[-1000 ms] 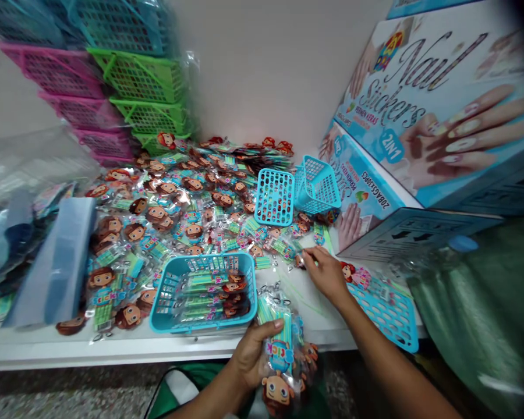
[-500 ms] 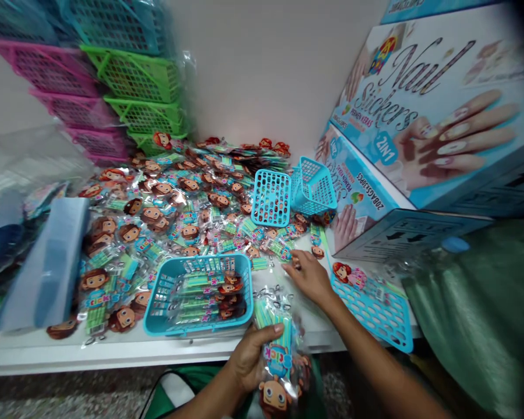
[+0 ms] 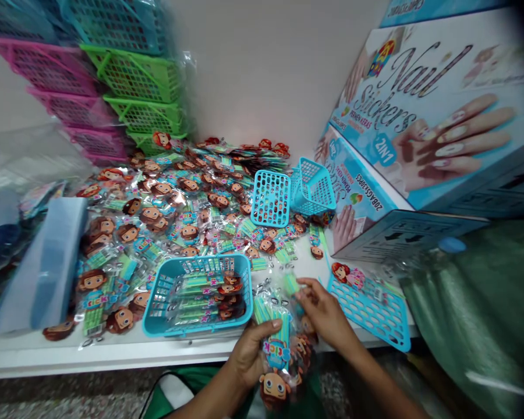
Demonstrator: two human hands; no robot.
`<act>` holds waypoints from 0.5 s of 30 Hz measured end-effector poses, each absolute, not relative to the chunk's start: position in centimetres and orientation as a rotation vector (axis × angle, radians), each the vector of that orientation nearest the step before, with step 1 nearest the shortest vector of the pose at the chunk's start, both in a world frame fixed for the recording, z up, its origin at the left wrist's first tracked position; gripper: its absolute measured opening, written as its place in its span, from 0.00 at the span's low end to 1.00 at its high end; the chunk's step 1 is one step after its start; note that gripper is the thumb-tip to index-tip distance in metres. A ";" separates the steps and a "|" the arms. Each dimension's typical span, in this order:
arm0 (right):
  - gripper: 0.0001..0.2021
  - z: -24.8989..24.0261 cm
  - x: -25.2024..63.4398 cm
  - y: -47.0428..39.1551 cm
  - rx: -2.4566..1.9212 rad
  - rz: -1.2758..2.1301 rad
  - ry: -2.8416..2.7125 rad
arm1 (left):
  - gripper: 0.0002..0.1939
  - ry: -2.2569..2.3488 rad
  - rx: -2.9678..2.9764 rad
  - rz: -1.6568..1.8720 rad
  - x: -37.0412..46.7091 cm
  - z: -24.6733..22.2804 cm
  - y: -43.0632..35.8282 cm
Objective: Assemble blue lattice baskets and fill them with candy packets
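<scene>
My left hand (image 3: 250,352) is closed around a bunch of cartoon-figure candy stick packets (image 3: 275,354) in clear wrap, held over the table's front edge with the printed heads pointing down. Just right of and above that bunch, my right hand (image 3: 325,317) pinches one more candy stick packet (image 3: 291,284), smeared by motion. Its lower part overlaps the bunch, and I cannot tell whether they touch. Left of my hands stands a blue basket (image 3: 155,331) with several such packets lying in a row inside. Loose packets (image 3: 151,215) cover the table behind it.
Two small blue baskets (image 3: 271,199) rest among the packets at the back. A blue perforated lid (image 3: 390,320) with a packet on it lies at right. Nail sticker cartons (image 3: 375,203) rise behind it. Stacked pink and green baskets (image 3: 140,113) stand back left, near a plastic bag (image 3: 48,256).
My right hand has come back from the loose packets towards my left hand, bringing one packet with it. My left hand stays in nearly the same place with its bunch.
</scene>
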State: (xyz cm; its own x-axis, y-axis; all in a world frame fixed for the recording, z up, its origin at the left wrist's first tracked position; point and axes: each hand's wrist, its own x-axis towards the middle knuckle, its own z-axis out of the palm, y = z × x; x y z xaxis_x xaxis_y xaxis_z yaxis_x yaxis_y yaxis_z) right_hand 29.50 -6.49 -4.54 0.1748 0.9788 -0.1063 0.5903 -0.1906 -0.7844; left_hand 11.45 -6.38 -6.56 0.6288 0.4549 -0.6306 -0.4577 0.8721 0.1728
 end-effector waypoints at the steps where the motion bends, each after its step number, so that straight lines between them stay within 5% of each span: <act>1: 0.17 -4.5 28.7 -7.9 -1.795 0.995 -1.372 | 0.16 0.718 0.003 0.526 11.5 -6.5 -6.4; 9: 0.19 -3.4 28.3 -9.3 -1.725 1.084 -1.630 | 0.18 0.745 -0.007 0.505 11.0 -6.9 -6.5; 15: 0.18 -5.0 30.9 -0.6 -2.200 0.462 -1.624 | 0.22 0.791 0.131 0.484 11.1 -7.0 -6.8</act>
